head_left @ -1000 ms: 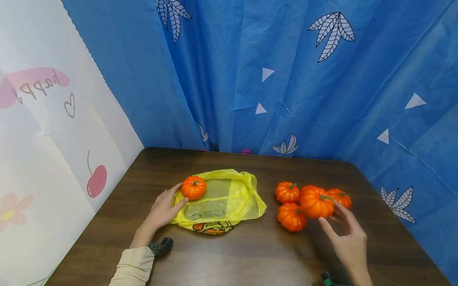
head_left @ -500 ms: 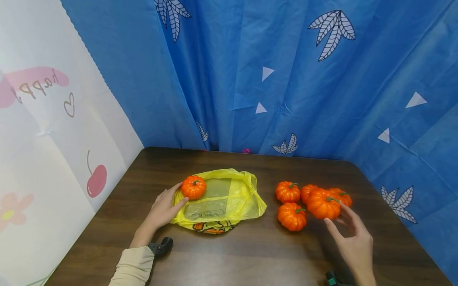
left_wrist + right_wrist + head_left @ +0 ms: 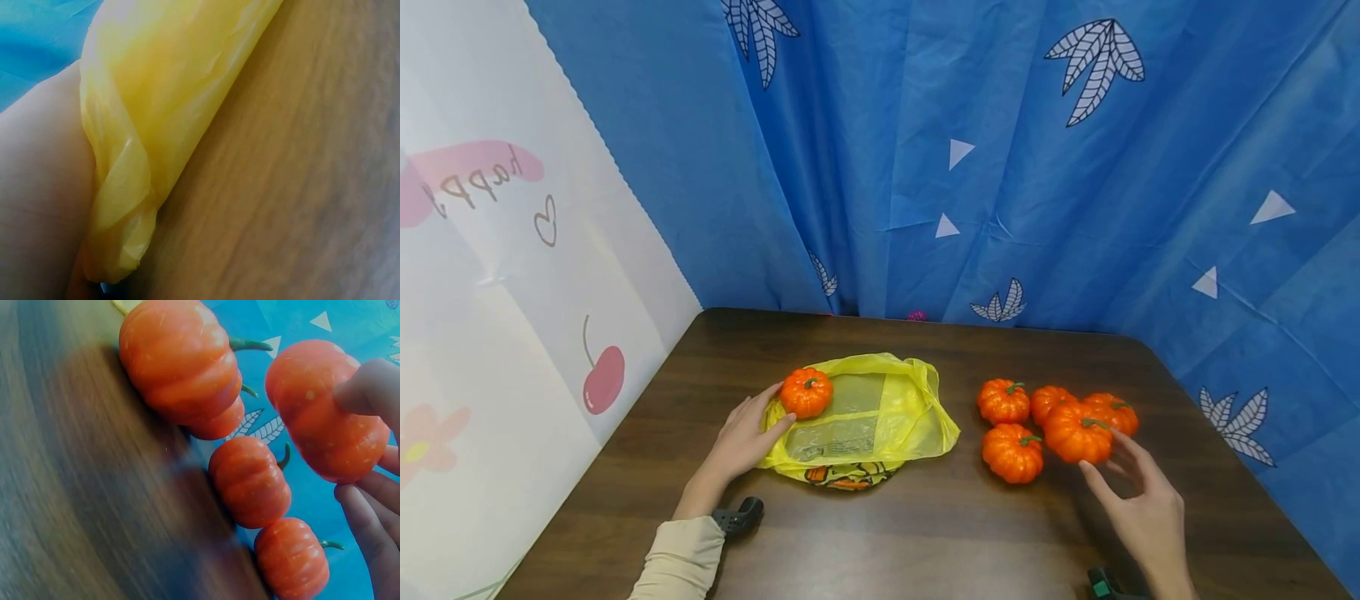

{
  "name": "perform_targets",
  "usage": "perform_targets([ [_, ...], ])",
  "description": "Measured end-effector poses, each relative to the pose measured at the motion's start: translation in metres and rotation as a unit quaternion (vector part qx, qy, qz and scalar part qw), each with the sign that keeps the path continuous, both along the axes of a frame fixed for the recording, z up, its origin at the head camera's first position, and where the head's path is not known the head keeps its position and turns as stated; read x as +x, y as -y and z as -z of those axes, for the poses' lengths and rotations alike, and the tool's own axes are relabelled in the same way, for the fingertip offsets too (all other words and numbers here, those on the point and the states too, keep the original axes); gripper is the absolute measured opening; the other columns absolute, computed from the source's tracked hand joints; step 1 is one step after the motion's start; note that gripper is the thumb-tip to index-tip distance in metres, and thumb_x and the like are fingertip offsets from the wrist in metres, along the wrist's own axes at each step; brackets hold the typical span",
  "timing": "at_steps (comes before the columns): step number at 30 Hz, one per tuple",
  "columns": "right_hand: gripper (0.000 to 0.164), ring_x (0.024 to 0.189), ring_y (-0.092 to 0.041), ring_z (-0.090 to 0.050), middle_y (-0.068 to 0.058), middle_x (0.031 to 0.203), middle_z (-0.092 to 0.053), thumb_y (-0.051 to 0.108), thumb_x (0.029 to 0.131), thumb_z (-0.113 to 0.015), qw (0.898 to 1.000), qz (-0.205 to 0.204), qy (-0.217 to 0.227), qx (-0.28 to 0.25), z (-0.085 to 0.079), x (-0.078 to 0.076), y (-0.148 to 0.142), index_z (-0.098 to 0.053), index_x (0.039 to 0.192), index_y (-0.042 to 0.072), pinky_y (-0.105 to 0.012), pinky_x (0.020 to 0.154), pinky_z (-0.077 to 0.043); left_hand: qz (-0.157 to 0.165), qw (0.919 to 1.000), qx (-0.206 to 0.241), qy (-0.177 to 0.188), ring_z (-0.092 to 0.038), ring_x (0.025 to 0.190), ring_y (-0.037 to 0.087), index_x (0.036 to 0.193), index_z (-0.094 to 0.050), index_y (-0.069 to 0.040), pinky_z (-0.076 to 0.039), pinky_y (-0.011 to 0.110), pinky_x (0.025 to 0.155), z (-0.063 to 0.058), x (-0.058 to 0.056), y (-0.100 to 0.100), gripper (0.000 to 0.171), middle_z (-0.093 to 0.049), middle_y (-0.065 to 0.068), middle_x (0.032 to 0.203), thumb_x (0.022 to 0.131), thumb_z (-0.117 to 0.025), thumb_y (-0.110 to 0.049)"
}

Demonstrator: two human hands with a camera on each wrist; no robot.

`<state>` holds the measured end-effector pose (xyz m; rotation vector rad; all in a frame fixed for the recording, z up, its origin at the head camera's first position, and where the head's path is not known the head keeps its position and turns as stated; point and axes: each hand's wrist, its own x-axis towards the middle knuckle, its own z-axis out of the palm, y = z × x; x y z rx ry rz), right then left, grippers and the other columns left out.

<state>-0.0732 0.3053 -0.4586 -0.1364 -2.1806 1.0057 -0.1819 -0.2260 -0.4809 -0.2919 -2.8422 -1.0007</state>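
My left hand [image 3: 743, 442] curves round a small orange pumpkin [image 3: 807, 393] at the left edge of a yellow plastic bag [image 3: 917, 433], thumb in front and fingers behind. In the left wrist view, crinkled bag film [image 3: 156, 94] lies right against that hand [image 3: 44, 175] and hides its fingertips. Over on the right, my right hand [image 3: 1138, 500] pinches another pumpkin [image 3: 1077, 433] by its side. The right wrist view shows this held pumpkin [image 3: 325, 412] raised above the table, thumb on one side and fingers below.
Several more pumpkins stand close by on the brown table [image 3: 880, 542]: two to the left, a back-left one [image 3: 1003, 402] and a front-left one [image 3: 1012, 454], and two partly behind the held one, including a right one [image 3: 1111, 410]. A blue curtain [image 3: 895, 167] hangs behind the table.
My right hand has moved rightward with its pumpkin, away from the left pair, and sunk slightly; a pumpkin behind it now shows. The left hand, its pumpkin and the bag have stayed put.
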Motion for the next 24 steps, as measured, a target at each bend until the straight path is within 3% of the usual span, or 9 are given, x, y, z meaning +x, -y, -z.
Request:
perform_targets([
  [4, 0.065, 0.089, 0.022, -0.059, 0.025, 0.122, -0.066, 0.01, 0.076, -0.092, 1.0, 0.012, 0.024, 0.01, 0.0, 0.0, -0.001, -0.067, 0.135, 0.014, 0.0, 0.079, -0.047, 0.0, 1.0, -0.002, -0.001, -0.028, 0.151, 0.047, 0.16, -0.033, -0.007, -0.015, 0.069, 0.122, 0.0, 0.0, 0.0, 0.077, -0.038, 0.021, 0.163, 0.103, -0.054, -0.054],
  [8, 0.064, 0.087, 0.025, -0.057, -0.006, 0.126, -0.074, 0.012, 0.077, -0.092, 0.999, 0.013, 0.042, 0.024, 0.0, 0.0, -0.003, -0.066, 0.135, 0.011, 0.002, 0.079, -0.045, 0.002, 1.0, -0.002, -0.002, -0.029, 0.151, 0.047, 0.16, -0.033, -0.007, -0.015, 0.068, 0.123, -0.001, 0.0, -0.001, 0.076, -0.038, 0.021, 0.163, 0.103, -0.055, -0.053],
  [11, 0.063, 0.087, 0.027, -0.055, -0.021, 0.124, -0.072, 0.013, 0.077, -0.092, 0.998, 0.001, 0.051, 0.041, 0.001, 0.001, -0.006, -0.065, 0.134, 0.008, 0.003, 0.078, -0.043, 0.004, 1.0, -0.001, -0.003, -0.029, 0.151, 0.046, 0.16, -0.033, -0.006, -0.015, 0.067, 0.123, -0.001, 0.0, -0.001, 0.076, -0.039, 0.021, 0.163, 0.104, -0.055, -0.052],
  [17, 0.062, 0.088, 0.029, -0.05, -0.024, 0.125, -0.071, 0.019, 0.08, -0.091, 0.994, -0.028, 0.068, 0.076, 0.002, 0.002, -0.01, -0.064, 0.134, 0.004, 0.003, 0.075, -0.042, 0.003, 1.0, 0.0, -0.002, -0.028, 0.151, 0.048, 0.16, -0.033, -0.006, -0.015, 0.069, 0.122, -0.002, 0.001, -0.001, 0.077, -0.039, 0.021, 0.162, 0.103, -0.054, -0.054],
  [24, 0.063, 0.087, 0.026, -0.051, -0.028, 0.125, -0.069, 0.019, 0.079, -0.091, 0.993, -0.033, 0.081, 0.081, 0.004, 0.002, -0.014, -0.063, 0.134, 0.003, 0.003, 0.072, -0.043, 0.002, 1.0, 0.001, 0.003, -0.024, 0.152, 0.049, 0.16, -0.032, -0.008, -0.015, 0.071, 0.121, -0.001, 0.001, 0.0, 0.077, -0.038, 0.021, 0.163, 0.103, -0.053, -0.056],
])
